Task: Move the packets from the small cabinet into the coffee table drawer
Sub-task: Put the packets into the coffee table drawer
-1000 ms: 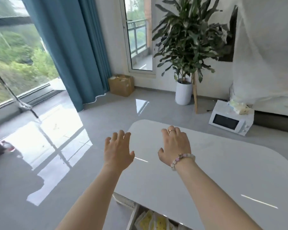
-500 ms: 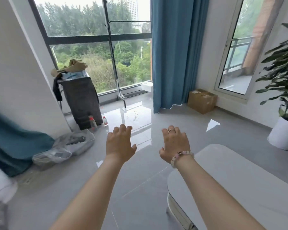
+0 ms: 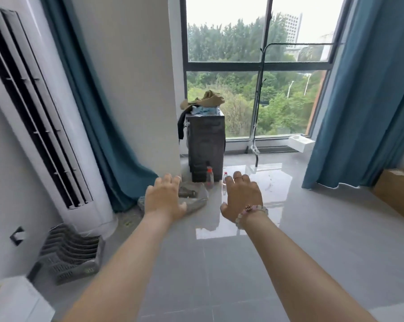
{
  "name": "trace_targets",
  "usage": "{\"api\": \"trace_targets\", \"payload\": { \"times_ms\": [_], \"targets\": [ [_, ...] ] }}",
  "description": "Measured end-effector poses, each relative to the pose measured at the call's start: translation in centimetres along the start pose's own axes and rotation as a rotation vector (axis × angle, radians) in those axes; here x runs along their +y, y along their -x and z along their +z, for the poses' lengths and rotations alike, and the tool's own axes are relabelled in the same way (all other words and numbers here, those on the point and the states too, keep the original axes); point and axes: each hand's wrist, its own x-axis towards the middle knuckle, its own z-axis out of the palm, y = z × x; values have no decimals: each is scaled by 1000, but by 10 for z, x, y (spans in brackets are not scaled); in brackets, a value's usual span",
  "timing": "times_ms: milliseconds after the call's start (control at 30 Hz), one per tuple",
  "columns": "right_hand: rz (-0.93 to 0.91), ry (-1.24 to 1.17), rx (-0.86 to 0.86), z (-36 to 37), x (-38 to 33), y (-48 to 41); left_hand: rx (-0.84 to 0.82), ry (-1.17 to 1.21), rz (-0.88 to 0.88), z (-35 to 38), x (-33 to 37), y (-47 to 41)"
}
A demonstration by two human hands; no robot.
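Both arms were out in front over the glossy grey floor (image 3: 289, 252), palms down! The left hand (image 3: 165, 201) hung in the air with its fingers loose and slightly spread, holding nothing at all. The right hand (image 3: 243, 198) was beside it and a little apart, fingers equally relaxed and empty, a ring (image 3: 237, 179) on one finger and a bead bracelet (image 3: 252, 213) round the wrist. Straight beyond the hands, far across the room, the small dark cabinet (image 3: 206, 147) stood against the white pillar (image 3: 131, 77) in front of the window (image 3: 254, 66), with a pile of cloth (image 3: 205, 102) heaped on its top. Its front looked closed, and whether any packets lay inside could not be told from here. At its foot stood a red-capped bottle (image 3: 210, 175) and, just to the right, a second bottle (image 3: 224, 178). A crumpled grey bag (image 3: 196, 196) lay on the floor nearer, partly behind the left hand. On the left rose a tall white air conditioner (image 3: 40, 112), a blue curtain (image 3: 98, 112) hung behind it, and a grey crate (image 3: 68, 256) sat at its base. On the right hung another blue curtain (image 3: 363, 101), with a cardboard box (image 3: 398, 191) on the floor next to it.
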Motion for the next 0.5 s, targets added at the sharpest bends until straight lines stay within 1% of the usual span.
{"api": "trace_targets", "payload": {
  "times_ms": [167,267,400,500],
  "targets": [
    [-163,-45,-1,13,-58,-49,-1,-28,-161,10,-64,-14],
    [-248,-79,-9,24,-93,-80,-35,-48,-237,19,-98,-20],
    [-373,-121,-33,44,-154,-123,-66,-76,-343,33,-153,-29],
    [-484,-142,-47,56,-202,-156,-71,-108,-456,37,-199,-39]
  ]
}}
